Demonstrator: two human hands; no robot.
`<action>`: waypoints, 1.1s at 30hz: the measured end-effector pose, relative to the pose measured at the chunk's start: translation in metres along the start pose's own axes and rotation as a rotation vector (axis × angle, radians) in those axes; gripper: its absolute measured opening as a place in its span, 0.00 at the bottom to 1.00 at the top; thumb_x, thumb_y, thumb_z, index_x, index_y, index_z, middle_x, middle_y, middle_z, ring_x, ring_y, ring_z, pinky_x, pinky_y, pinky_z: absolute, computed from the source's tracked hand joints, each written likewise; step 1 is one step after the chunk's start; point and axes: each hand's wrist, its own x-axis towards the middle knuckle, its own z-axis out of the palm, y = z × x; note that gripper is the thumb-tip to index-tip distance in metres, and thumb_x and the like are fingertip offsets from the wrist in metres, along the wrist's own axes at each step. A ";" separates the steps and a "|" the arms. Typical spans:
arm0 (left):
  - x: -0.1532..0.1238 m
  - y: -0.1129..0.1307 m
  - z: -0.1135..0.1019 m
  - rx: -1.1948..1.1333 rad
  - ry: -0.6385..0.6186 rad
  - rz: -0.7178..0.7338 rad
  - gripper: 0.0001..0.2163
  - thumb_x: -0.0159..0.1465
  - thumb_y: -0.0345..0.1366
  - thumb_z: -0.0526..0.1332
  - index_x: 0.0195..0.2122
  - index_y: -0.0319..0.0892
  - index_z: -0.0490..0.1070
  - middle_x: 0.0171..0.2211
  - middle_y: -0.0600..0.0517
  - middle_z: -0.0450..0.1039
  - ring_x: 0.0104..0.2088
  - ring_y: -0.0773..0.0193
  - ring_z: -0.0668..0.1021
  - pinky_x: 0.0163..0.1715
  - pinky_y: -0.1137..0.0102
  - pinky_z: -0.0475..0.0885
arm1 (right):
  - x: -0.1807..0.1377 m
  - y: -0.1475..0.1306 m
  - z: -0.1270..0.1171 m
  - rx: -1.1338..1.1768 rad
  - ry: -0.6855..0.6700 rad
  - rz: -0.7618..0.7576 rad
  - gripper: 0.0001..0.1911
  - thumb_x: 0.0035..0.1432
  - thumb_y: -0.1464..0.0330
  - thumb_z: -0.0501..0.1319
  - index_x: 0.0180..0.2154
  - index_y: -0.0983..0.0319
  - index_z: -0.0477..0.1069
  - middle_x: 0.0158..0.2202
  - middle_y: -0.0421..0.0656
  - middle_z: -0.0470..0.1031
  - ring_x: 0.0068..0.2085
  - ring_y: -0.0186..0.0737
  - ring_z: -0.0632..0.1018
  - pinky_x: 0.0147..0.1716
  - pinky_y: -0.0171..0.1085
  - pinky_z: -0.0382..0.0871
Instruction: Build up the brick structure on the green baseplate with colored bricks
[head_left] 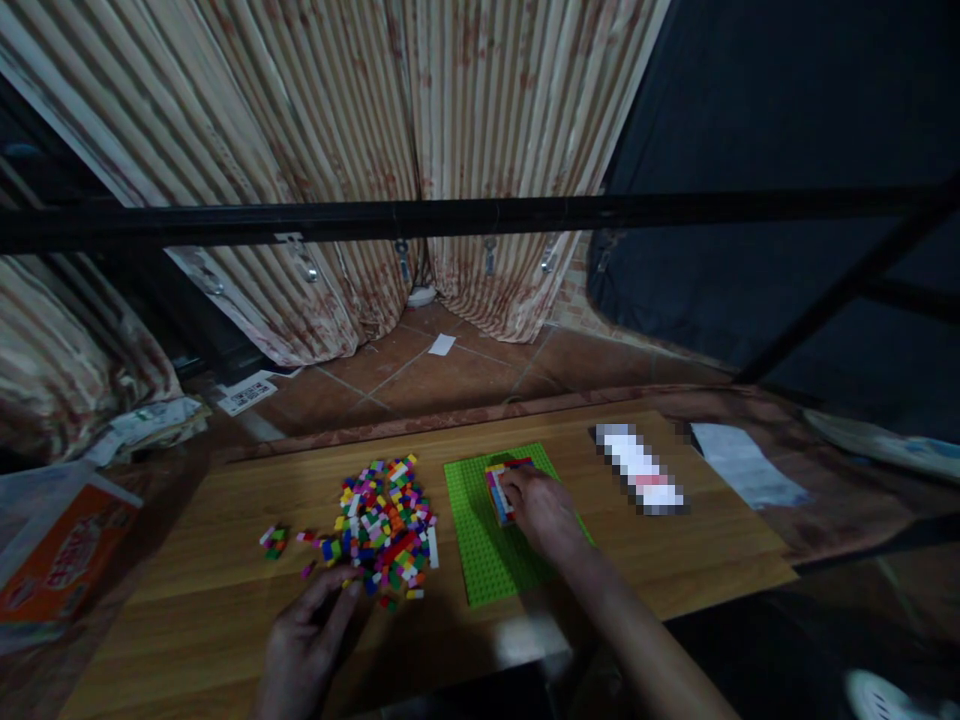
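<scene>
Tiny glossy bricks [386,525], many-coloured, lie heaped on the wood-grain table [675,560], left of a studded green baseplate [480,560]. The left hand [304,640] lies palm-down, fingers spread at the heap's near edge. The right hand [544,515] curls, fingers closed on a layered brick block [499,485] on the plate.

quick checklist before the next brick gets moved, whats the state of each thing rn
1. Green baseplate lies flat on the wooden table: ok.
2. Right hand rests on the small brick build at the far part of the baseplate: ok.
3. Left hand reaches the near edge of the brick pile: ok.
4. A brick pinched in the left hand: cannot tell.
5. Stray bricks lie left of the pile, well in from the table edge: ok.
6. Light enough to read brick colours near the hands: not ok, the scene is dim.
</scene>
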 end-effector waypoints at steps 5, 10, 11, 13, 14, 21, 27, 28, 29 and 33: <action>0.000 -0.001 0.000 0.000 0.002 0.003 0.16 0.58 0.50 0.62 0.36 0.43 0.78 0.35 0.50 0.81 0.36 0.58 0.82 0.39 0.70 0.78 | 0.004 -0.004 0.001 0.026 0.004 0.085 0.12 0.62 0.71 0.54 0.32 0.58 0.76 0.33 0.43 0.79 0.34 0.38 0.77 0.33 0.33 0.63; -0.001 -0.001 0.001 -0.006 -0.006 -0.023 0.15 0.58 0.49 0.62 0.36 0.44 0.77 0.35 0.51 0.81 0.36 0.59 0.81 0.39 0.70 0.77 | 0.001 -0.006 0.003 0.058 0.024 0.139 0.11 0.62 0.69 0.55 0.35 0.59 0.77 0.35 0.45 0.81 0.36 0.41 0.79 0.35 0.35 0.66; -0.001 -0.002 0.001 -0.008 -0.007 -0.029 0.14 0.59 0.49 0.62 0.36 0.43 0.77 0.35 0.51 0.81 0.36 0.59 0.81 0.40 0.70 0.77 | 0.000 -0.006 0.002 0.068 0.029 0.141 0.11 0.62 0.69 0.55 0.36 0.59 0.77 0.35 0.45 0.81 0.36 0.41 0.79 0.36 0.35 0.66; -0.002 -0.003 0.002 -0.012 -0.005 -0.039 0.14 0.59 0.48 0.61 0.37 0.43 0.77 0.36 0.51 0.80 0.37 0.60 0.81 0.41 0.70 0.76 | -0.002 -0.005 0.001 0.085 0.039 0.150 0.11 0.62 0.69 0.55 0.38 0.59 0.77 0.36 0.45 0.81 0.36 0.41 0.79 0.36 0.35 0.67; -0.003 -0.004 0.003 -0.014 -0.008 -0.043 0.14 0.59 0.48 0.61 0.37 0.43 0.76 0.36 0.51 0.80 0.37 0.60 0.81 0.41 0.70 0.76 | -0.002 -0.005 0.000 0.095 0.044 0.156 0.11 0.62 0.69 0.55 0.38 0.59 0.77 0.36 0.44 0.81 0.36 0.41 0.79 0.37 0.36 0.67; -0.005 -0.012 0.005 -0.030 -0.020 -0.054 0.14 0.60 0.47 0.61 0.38 0.42 0.76 0.37 0.50 0.80 0.39 0.59 0.80 0.43 0.69 0.74 | 0.000 -0.001 -0.001 0.125 0.057 0.201 0.12 0.59 0.71 0.56 0.42 0.60 0.75 0.38 0.45 0.81 0.38 0.42 0.80 0.39 0.36 0.68; -0.005 -0.003 0.004 -0.028 -0.039 -0.069 0.14 0.60 0.47 0.61 0.38 0.42 0.76 0.38 0.50 0.80 0.40 0.60 0.80 0.44 0.68 0.74 | 0.005 -0.004 -0.006 0.139 0.009 0.267 0.10 0.58 0.71 0.57 0.42 0.61 0.74 0.38 0.45 0.81 0.38 0.41 0.80 0.38 0.36 0.68; -0.005 -0.001 0.004 -0.030 -0.040 -0.067 0.14 0.61 0.47 0.61 0.38 0.42 0.76 0.38 0.50 0.80 0.40 0.60 0.80 0.44 0.68 0.74 | 0.005 -0.004 -0.007 0.145 0.002 0.273 0.10 0.58 0.71 0.57 0.41 0.61 0.74 0.38 0.45 0.81 0.37 0.40 0.80 0.38 0.35 0.68; -0.005 -0.001 0.003 -0.033 -0.036 -0.064 0.14 0.61 0.47 0.61 0.38 0.42 0.76 0.38 0.50 0.80 0.40 0.60 0.80 0.44 0.68 0.74 | 0.006 -0.005 -0.008 0.149 0.000 0.279 0.09 0.58 0.71 0.58 0.40 0.60 0.74 0.37 0.44 0.81 0.37 0.40 0.80 0.37 0.35 0.68; -0.005 -0.003 0.004 -0.031 -0.035 -0.054 0.13 0.61 0.46 0.61 0.39 0.42 0.76 0.38 0.50 0.80 0.38 0.60 0.80 0.45 0.68 0.74 | 0.008 -0.004 -0.009 0.151 -0.009 0.294 0.08 0.56 0.72 0.59 0.38 0.60 0.73 0.36 0.44 0.80 0.35 0.39 0.79 0.35 0.35 0.66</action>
